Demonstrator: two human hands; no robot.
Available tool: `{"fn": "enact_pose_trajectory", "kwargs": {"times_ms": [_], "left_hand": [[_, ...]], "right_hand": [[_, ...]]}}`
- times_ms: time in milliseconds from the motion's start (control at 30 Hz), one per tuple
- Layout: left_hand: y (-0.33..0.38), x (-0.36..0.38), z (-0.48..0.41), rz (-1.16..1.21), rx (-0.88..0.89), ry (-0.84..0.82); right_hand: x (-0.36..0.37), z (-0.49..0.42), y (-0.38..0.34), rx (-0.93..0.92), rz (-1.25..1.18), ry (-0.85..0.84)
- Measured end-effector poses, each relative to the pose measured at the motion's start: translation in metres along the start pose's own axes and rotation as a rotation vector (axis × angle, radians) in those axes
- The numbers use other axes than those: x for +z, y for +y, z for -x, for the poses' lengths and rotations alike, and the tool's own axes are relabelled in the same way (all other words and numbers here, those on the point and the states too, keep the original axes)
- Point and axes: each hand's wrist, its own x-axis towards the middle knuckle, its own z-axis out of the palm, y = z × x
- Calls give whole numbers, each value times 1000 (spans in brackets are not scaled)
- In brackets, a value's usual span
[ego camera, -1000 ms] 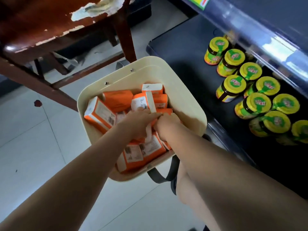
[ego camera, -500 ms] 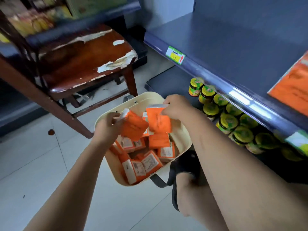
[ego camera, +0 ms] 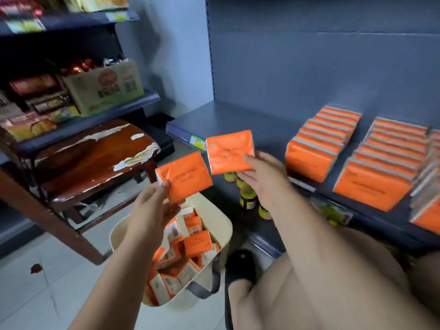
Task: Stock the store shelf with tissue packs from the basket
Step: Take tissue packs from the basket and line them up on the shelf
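Observation:
My left hand (ego camera: 152, 206) holds an orange tissue pack (ego camera: 184, 176) by its lower left corner, above the cream basket (ego camera: 223, 225). My right hand (ego camera: 262, 175) pinches a second orange tissue pack (ego camera: 229, 151) by its right edge, raised near the front edge of the dark blue shelf (ego camera: 238, 117). Several more orange packs lie loose in the basket. On the shelf to the right stand rows of orange tissue packs (ego camera: 316, 148), with another row (ego camera: 381, 170) beside them.
A worn wooden chair (ego camera: 95, 158) stands left of the basket. Jars with yellow lids (ego camera: 247, 198) sit on the lower shelf under my right hand. Another shelf unit with a carton (ego camera: 104, 89) and snacks fills the left. My knee (ego camera: 333, 282) is at lower right.
Both hands have lifted a tissue pack each out of the basket and up toward the shelf. My view has tilted up, showing the stocked rows.

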Motion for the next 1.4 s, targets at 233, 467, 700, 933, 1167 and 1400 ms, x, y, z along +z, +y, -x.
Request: {"fn": "enact_pose_trajectory", "kwargs": {"times_ms": [233, 467, 700, 933, 1167, 1400], "left_hand": [[38, 97, 40, 6, 142, -315], [28, 201, 98, -28, 163, -593], [-5, 282, 148, 29, 95, -758], [-37, 335, 177, 33, 17, -883], [-66, 367, 211, 37, -78, -999], [-93, 389, 236, -63, -1, -1084]], "right_hand": [[-79, 71, -98, -233, 22, 122], [-186, 136, -141, -385, -24, 323], [-268, 178, -146, -528, -139, 490], [-336, 212, -152, -595, -58, 562], [-385, 253, -159, -654, 78, 733], [-421, 286, -150, -665, 87, 790]]}}
